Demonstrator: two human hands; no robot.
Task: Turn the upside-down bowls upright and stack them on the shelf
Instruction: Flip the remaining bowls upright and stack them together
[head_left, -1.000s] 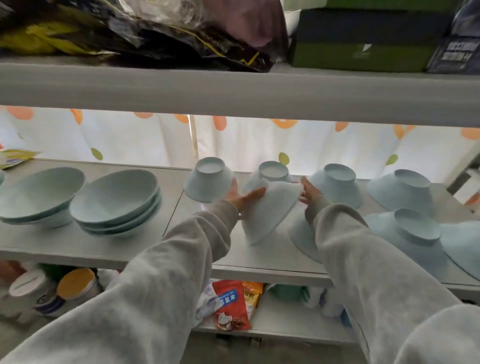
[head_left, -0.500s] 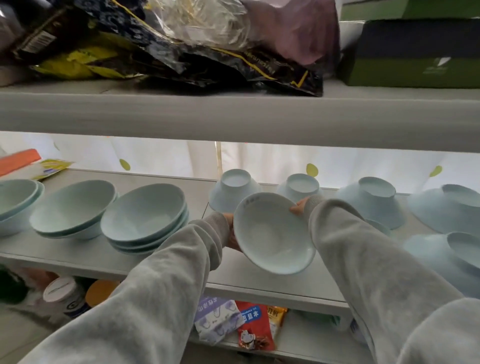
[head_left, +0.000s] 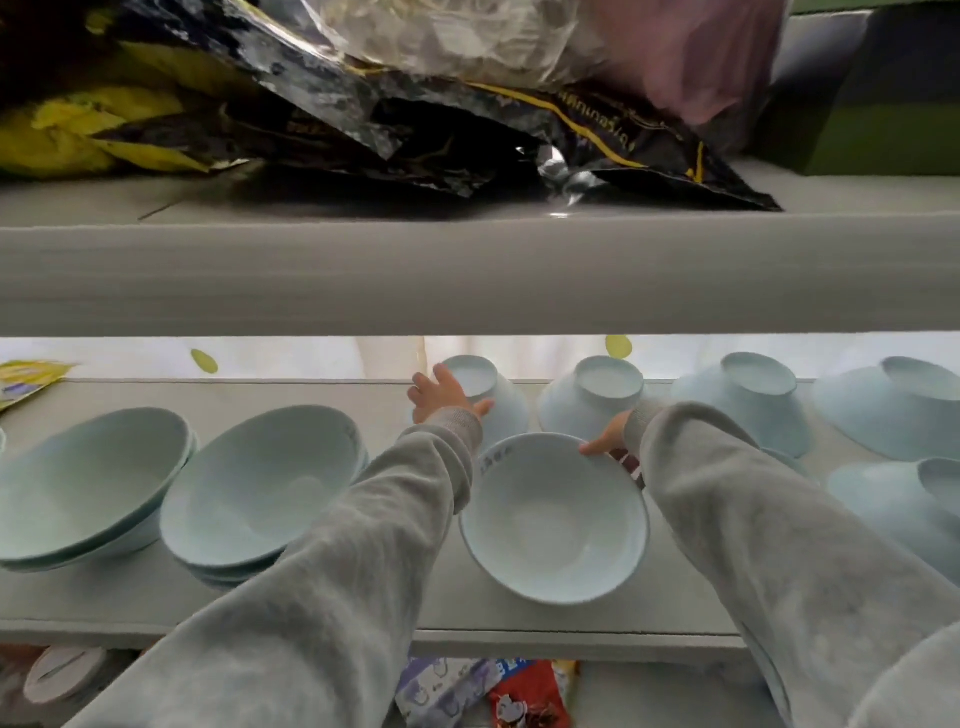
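Backlight enters through the curtain (head_left: 311, 358) behind my shelf (head_left: 405, 613) and overexposes it. The upper board (head_left: 467, 275) is dim on its face. Glare spots mark the foil bag (head_left: 467, 119). Wide-angle distortion bends the frame edges; my near sleeves (head_left: 311, 597) are soft.

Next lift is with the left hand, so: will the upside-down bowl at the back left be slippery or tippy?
The upside-down bowl looks smooth with sloping walls, so the left hand gripping its side may slip; the raised foot ring probably gives surer purchase. It looks rigid and possibly breakable. Resting on its wide rim, it should slide rather than tip if pushed.
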